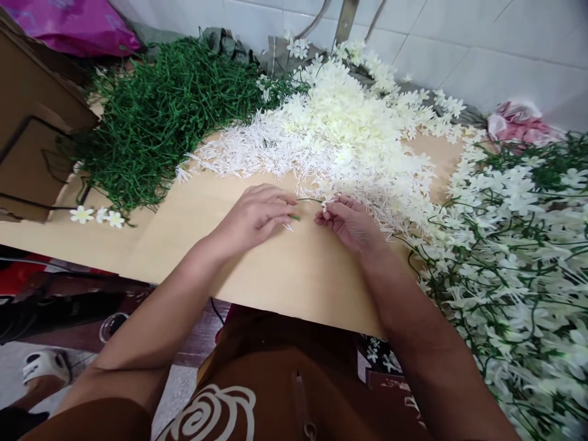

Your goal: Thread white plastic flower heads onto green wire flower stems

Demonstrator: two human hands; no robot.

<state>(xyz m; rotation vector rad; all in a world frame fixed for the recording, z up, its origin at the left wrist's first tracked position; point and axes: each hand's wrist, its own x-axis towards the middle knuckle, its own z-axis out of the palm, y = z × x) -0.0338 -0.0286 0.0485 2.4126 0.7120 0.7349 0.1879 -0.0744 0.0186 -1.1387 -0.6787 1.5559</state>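
Note:
My left hand (pixel 261 214) is closed around a thin green plastic stem (pixel 309 200) that runs across to the right. At the stem's right end, my right hand (pixel 346 222) pinches a small white artificial flower (pixel 327 205); its petals are partly covered by the fingers. A green tip and thin white stamens poke out below my left fingers. Just beyond the hands lies a wide heap of white stamens (pixel 271 147) and loose cream petals (pixel 349 116). Behind my left hand rises a big pile of green stems (pixel 169 104).
Assembled white flowers on stems (pixel 514 257) are heaped at the right, beside my forearm. A cardboard box (pixel 37 122) stands at the left, near a few loose flowers (pixel 98 215). A tiled wall (pixel 459 49) closes off the back. Another person's foot (pixel 43 373) shows at lower left.

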